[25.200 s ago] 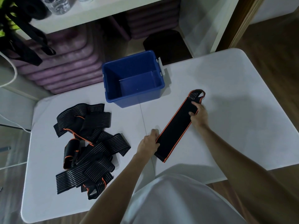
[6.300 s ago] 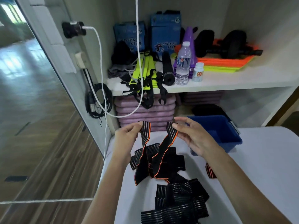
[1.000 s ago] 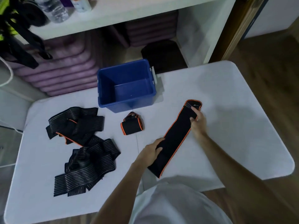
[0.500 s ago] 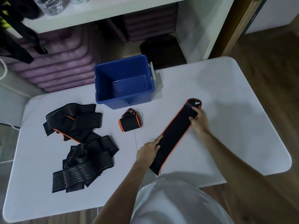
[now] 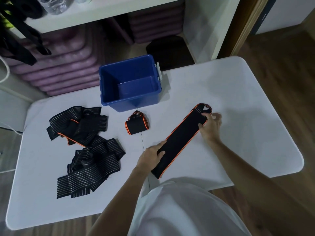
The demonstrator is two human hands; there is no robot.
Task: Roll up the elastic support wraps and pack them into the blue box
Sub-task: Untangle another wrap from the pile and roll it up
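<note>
A black wrap with orange edging [image 5: 182, 138] lies stretched out flat on the white table [image 5: 238, 116], running diagonally. My left hand [image 5: 150, 158] presses its near part with flat fingers. My right hand [image 5: 210, 125] pinches the far end, just below the wrap's loop, with fingers curled on the fabric. A rolled wrap [image 5: 136, 126] sits on the table in front of the blue box [image 5: 109, 86], which stands with nothing visible inside. A pile of loose striped wraps [image 5: 85, 147] lies to the left.
Behind the table stands a white shelf [image 5: 95, 12] with a water bottle [image 5: 54, 5] and black straps [image 5: 17, 31] hanging from it, purple mats [image 5: 56, 65] stacked below. Wooden floor lies to the right of the table.
My right hand has shifted slightly toward the far end of the wrap and curled its fingers on it. My left hand stays pressing the near part.
</note>
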